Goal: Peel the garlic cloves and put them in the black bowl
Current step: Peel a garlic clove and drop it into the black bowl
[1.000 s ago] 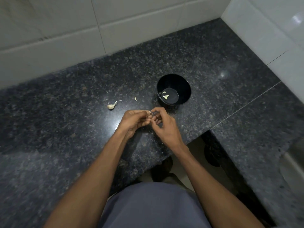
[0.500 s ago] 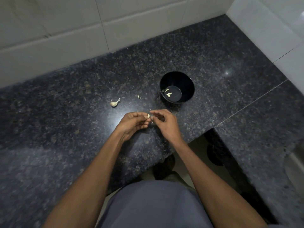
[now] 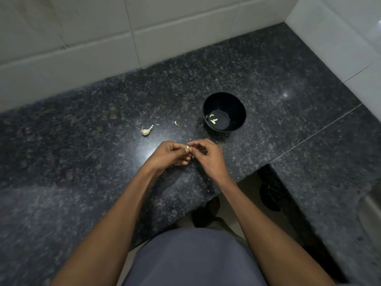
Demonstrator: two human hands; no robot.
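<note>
A small pale garlic clove (image 3: 187,149) is pinched between the fingertips of my left hand (image 3: 169,154) and my right hand (image 3: 208,157), just above the dark granite counter (image 3: 82,162). Both hands have curled fingers meeting at the clove, which is mostly hidden. The black bowl (image 3: 237,106) stands a little beyond and right of my hands, with a few peeled cloves (image 3: 213,120) at its bottom. An unpeeled garlic piece with a stem (image 3: 146,130) lies on the counter to the left of the bowl.
A small scrap of garlic skin (image 3: 176,123) lies between the unpeeled piece and the bowl. White tiled walls (image 3: 103,38) close the counter at the back and right. The counter edge steps back near my right forearm, with floor below.
My hands stay together at the clove; the fingers have shifted slightly around it. The view has tilted a little, nothing else on the counter has moved.
</note>
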